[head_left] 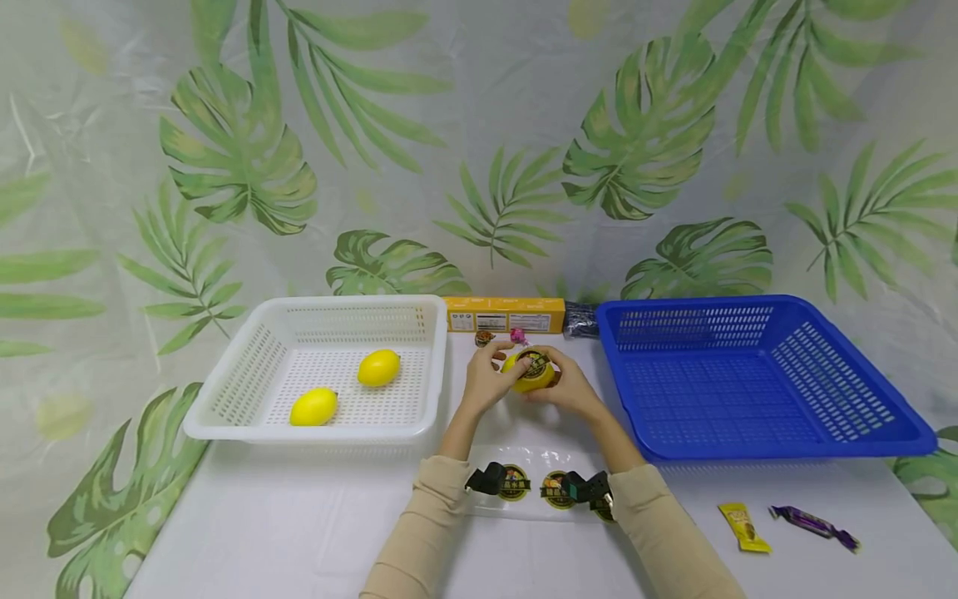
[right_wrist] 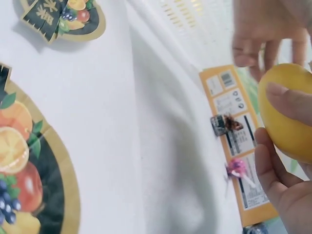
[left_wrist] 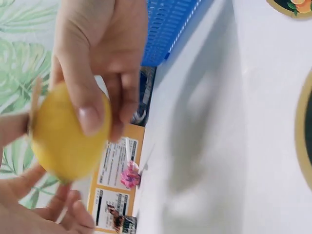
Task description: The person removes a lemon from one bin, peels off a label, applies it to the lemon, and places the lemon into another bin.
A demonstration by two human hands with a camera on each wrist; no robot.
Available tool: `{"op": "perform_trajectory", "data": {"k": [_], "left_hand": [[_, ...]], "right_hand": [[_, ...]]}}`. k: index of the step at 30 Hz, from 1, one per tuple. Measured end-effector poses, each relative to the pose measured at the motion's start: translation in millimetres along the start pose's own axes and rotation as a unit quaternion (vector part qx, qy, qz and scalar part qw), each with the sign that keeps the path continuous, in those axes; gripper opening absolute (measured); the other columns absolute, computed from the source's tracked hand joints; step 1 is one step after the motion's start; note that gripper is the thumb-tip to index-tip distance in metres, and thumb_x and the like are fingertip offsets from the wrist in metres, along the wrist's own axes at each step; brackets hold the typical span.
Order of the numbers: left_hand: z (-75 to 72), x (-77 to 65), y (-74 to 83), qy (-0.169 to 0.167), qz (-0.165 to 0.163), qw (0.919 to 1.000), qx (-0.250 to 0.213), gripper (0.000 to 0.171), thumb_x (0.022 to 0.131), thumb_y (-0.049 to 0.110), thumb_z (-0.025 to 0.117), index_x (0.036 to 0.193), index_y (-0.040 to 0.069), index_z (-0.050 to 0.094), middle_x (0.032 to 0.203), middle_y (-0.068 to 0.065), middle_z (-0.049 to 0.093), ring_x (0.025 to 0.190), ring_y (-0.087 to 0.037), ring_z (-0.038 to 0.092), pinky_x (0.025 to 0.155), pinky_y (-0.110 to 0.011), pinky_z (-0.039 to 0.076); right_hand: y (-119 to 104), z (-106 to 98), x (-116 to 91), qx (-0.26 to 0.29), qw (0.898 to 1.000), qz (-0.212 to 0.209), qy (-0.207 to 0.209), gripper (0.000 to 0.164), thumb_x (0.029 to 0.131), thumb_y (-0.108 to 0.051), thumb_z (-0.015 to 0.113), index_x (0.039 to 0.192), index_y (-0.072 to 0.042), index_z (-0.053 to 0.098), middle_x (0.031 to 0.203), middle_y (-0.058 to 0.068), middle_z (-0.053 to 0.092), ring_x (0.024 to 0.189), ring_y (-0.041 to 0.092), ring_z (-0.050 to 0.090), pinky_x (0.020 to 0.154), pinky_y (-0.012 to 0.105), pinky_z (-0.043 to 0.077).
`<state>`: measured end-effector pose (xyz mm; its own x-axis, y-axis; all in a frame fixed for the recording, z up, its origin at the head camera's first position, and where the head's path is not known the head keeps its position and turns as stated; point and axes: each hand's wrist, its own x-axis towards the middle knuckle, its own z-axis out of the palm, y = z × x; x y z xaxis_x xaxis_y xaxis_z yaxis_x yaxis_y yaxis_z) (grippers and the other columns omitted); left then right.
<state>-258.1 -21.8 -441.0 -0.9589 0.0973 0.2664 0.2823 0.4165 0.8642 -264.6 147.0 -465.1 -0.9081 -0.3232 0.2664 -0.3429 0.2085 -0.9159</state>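
Both hands are at one yellow lemon (head_left: 516, 366) over the middle of the table. On its upper side, facing me in the head view, is a round dark fruit sticker (head_left: 534, 364). My right hand (head_left: 572, 387) grips the lemon from the right, its thumb along one side and its fingers on the other. From the left, my left hand (head_left: 486, 378) has its thumb on the sticker and its fingers around the lemon's near end. In the left wrist view the lemon (left_wrist: 70, 134) hides part of the left hand (left_wrist: 34, 200). Below the hands lies a sheet of fruit stickers (head_left: 512, 482).
At left, a white basket (head_left: 314, 433) holds two lemons (head_left: 379, 368). A blue basket (head_left: 718, 453) stands at right. Behind the hands are an orange box (head_left: 505, 314), a pink-wrapped lollipop (head_left: 518, 335) and a small dark-wrapped sweet (head_left: 484, 338). Yellow (head_left: 743, 527) and purple (head_left: 814, 526) sweets lie front right.
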Motion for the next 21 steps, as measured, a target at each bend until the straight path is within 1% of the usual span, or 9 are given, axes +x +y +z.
{"op": "perform_trajectory", "data": {"k": [2, 3, 5, 6, 9, 12, 15, 18, 21], "left_hand": [[-1.4, -1.7, -1.2, -0.024, -0.053, 0.9983, 0.003, 0.05, 0.086, 0.038, 0.063, 0.117, -0.001, 0.06, 0.106, -0.019, 0.062, 0.093, -0.028, 0.058, 0.074, -0.034, 0.049], [-2.2, -2.7, -0.7, -0.036, -0.074, 0.9966, 0.006, 0.052, 0.087, 0.043, 0.06, 0.114, -0.002, 0.061, 0.104, -0.018, 0.063, 0.09, -0.027, 0.059, 0.072, -0.034, 0.049], [-2.7, -4.3, -0.5, -0.052, -0.103, 0.9933, 0.008, 0.055, 0.089, 0.05, 0.053, 0.106, -0.002, 0.063, 0.094, -0.015, 0.065, 0.081, -0.023, 0.059, 0.067, -0.03, 0.048], [-2.8, -5.1, -0.4, -0.056, -0.108, 0.9925, 0.007, 0.056, 0.09, 0.052, 0.051, 0.1, -0.002, 0.064, 0.088, -0.013, 0.065, 0.076, -0.021, 0.058, 0.064, -0.029, 0.046], [-2.0, -6.6, -0.7, -0.059, -0.108, 0.9924, -0.004, 0.056, 0.092, 0.054, 0.045, 0.08, 0.002, 0.062, 0.067, -0.006, 0.061, 0.06, -0.016, 0.052, 0.055, -0.025, 0.041], [-0.5, -7.6, -1.5, -0.058, -0.108, 0.9922, -0.02, 0.054, 0.094, 0.055, 0.04, 0.074, 0.007, 0.055, 0.058, -0.004, 0.055, 0.049, -0.013, 0.045, 0.047, -0.024, 0.036], [1.4, -8.2, -2.4, -0.052, -0.111, 0.9921, -0.028, 0.055, 0.095, 0.056, 0.036, 0.075, 0.007, 0.053, 0.057, -0.009, 0.056, 0.045, -0.012, 0.043, 0.044, -0.023, 0.035], [3.8, -8.9, -1.9, -0.029, -0.114, 0.9924, -0.034, 0.056, 0.096, 0.054, 0.035, 0.078, 0.005, 0.054, 0.059, -0.012, 0.058, 0.045, -0.012, 0.044, 0.044, -0.023, 0.036], [8.3, -9.5, -2.0, 0.011, -0.103, 0.9942, -0.028, 0.053, 0.097, 0.049, 0.038, 0.084, 0.001, 0.056, 0.061, -0.008, 0.058, 0.05, -0.013, 0.047, 0.047, -0.024, 0.039]], "right_hand": [[-4, 0, -1, 0.006, 1.0, -0.004, 0.006, 0.069, 0.065, 0.009, 0.078, 0.128, 0.003, 0.05, 0.122, 0.024, 0.054, 0.093, 0.02, 0.057, 0.075, 0.025, 0.052], [-6, 0, -1, 0.009, 1.0, -0.007, 0.007, 0.069, 0.066, 0.009, 0.078, 0.128, 0.003, 0.049, 0.122, 0.024, 0.053, 0.092, 0.019, 0.058, 0.074, 0.026, 0.052], [-10, 0, -2, 0.008, 1.0, -0.012, 0.009, 0.068, 0.067, 0.009, 0.077, 0.129, 0.004, 0.048, 0.123, 0.025, 0.053, 0.091, 0.017, 0.058, 0.073, 0.026, 0.053], [-12, 0, -2, 0.008, 1.0, -0.011, 0.01, 0.069, 0.067, 0.008, 0.077, 0.13, 0.003, 0.048, 0.123, 0.024, 0.053, 0.09, 0.018, 0.058, 0.072, 0.026, 0.053], [-16, 1, -2, -0.008, 1.0, -0.007, 0.008, 0.069, 0.069, 0.004, 0.078, 0.131, 0.001, 0.048, 0.123, 0.023, 0.053, 0.089, 0.018, 0.057, 0.068, 0.026, 0.051], [-22, 1, -3, -0.009, 1.0, 0.005, -0.004, 0.07, 0.071, 0.001, 0.078, 0.134, 0.0, 0.046, 0.124, 0.023, 0.053, 0.088, 0.021, 0.058, 0.067, 0.027, 0.052], [-27, 0, -5, 0.027, 0.999, 0.015, -0.037, 0.074, 0.074, 0.002, 0.075, 0.139, 0.001, 0.039, 0.131, 0.024, 0.048, 0.096, 0.024, 0.059, 0.073, 0.028, 0.053], [-30, -1, -7, 0.084, 0.994, 0.039, -0.062, 0.072, 0.084, -0.003, 0.066, 0.145, 0.001, 0.029, 0.134, 0.027, 0.042, 0.097, 0.027, 0.057, 0.072, 0.026, 0.051], [-33, 2, -6, 0.096, 0.992, 0.073, -0.038, 0.06, 0.096, -0.017, 0.054, 0.146, 0.002, 0.026, 0.135, 0.028, 0.04, 0.094, 0.031, 0.057, 0.065, 0.023, 0.049]]}}
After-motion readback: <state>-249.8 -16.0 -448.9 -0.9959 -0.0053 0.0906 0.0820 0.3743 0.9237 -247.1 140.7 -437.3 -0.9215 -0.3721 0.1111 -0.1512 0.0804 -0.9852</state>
